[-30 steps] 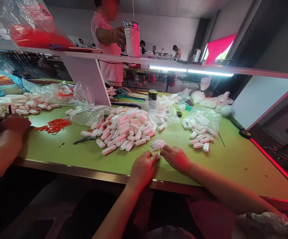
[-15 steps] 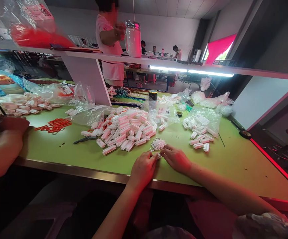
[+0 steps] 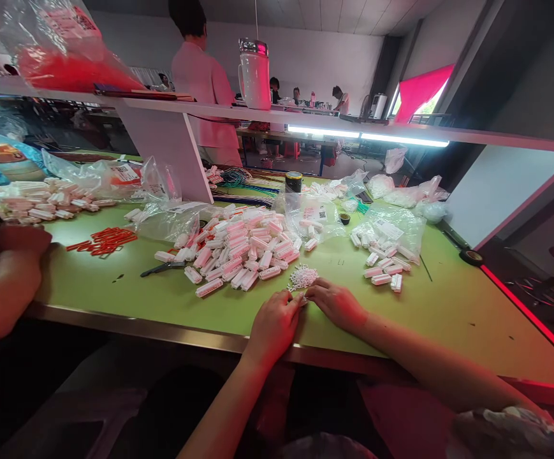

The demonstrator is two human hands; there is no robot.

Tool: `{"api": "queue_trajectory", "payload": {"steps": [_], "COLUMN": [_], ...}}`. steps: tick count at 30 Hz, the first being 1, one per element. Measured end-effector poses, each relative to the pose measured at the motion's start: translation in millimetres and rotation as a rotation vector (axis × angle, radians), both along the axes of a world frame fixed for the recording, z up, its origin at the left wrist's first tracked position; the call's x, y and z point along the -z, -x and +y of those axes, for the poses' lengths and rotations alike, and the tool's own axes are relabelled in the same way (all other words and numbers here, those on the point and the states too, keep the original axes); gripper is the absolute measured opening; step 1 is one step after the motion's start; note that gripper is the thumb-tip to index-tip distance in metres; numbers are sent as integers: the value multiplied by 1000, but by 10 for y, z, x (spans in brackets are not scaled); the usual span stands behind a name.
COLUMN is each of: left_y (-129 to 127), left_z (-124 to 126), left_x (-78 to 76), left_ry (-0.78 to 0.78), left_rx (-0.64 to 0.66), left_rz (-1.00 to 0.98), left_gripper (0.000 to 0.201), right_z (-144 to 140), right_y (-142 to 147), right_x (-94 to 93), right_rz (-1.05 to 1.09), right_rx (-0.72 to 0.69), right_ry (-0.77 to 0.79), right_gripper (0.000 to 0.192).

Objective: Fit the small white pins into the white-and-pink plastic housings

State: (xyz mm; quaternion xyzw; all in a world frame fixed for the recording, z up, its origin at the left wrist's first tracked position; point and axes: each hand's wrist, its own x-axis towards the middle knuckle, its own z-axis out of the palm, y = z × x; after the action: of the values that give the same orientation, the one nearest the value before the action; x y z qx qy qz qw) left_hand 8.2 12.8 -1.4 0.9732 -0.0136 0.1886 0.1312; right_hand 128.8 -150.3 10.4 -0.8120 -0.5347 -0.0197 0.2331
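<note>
My left hand [image 3: 275,320] rests near the table's front edge, its fingers closed around a small white plastic piece [image 3: 303,298]. Facing it, my right hand [image 3: 338,305] has its fingertips pinched together at the same piece; whether they hold a part of their own is too small to tell. Just beyond the fingertips lies a little heap of tiny white parts [image 3: 303,276]. A big pile of white plastic connector housings [image 3: 243,245] spreads behind and to the left of my hands. Several more loose housings [image 3: 386,271] lie to the right, by a clear plastic bag [image 3: 403,229].
A co-worker's hands [image 3: 11,239] hold a dark thin tool at the far left. Nearby are orange strips [image 3: 104,241] and dark-handled scissors or pliers [image 3: 162,268]. Tape rolls [image 3: 294,182] stand at the back. A shelf [image 3: 277,115] with a mug [image 3: 255,75] spans the table.
The person behind the shelf has let go of the mug and turned away. My hands stay almost in place, with only slight finger movement.
</note>
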Motion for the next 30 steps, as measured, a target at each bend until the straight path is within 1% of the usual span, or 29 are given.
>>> {"api": "queue_trajectory", "payload": {"steps": [4,6,10,14,19,22,25,28,30], "left_y": [0,-1,0,0,-7,-10,-11,-10,-9], "left_z": [-1,-3,-7,-7,-8,-9,-7,-3,-1], "left_x": [0,0,-9,-20,-18,-9,1,5,4], "left_ry": [-3,-5,-1,-5,6,7,-1,-3,-4], "left_rx": [-2,-5,-3,0,-5,-9,-8,-4,-1], "left_rz": [-8,-17,-27,-29,-35,-33,-20,-18,-23], "left_gripper": [30,31,32,31,32,33,31,29,29], "right_z": [-7,-13,-21,-19,-13,-8,-8,-15,-18], "right_y": [-7,-21,-48,-34,4,21,33,31,21], "right_x": [-4,10,42,16,-30,-32,-34,-37,-36], "right_rz": [-22,-66,-287,-445,-533,-465,-313,-171,-119], "right_rx": [2,19,45,-40,-113,-57,25,36,22], "right_ry": [19,29,98,156,187,185,126,36,-2], "right_gripper": [21,21,21,21,21,21,20,21,21]}}
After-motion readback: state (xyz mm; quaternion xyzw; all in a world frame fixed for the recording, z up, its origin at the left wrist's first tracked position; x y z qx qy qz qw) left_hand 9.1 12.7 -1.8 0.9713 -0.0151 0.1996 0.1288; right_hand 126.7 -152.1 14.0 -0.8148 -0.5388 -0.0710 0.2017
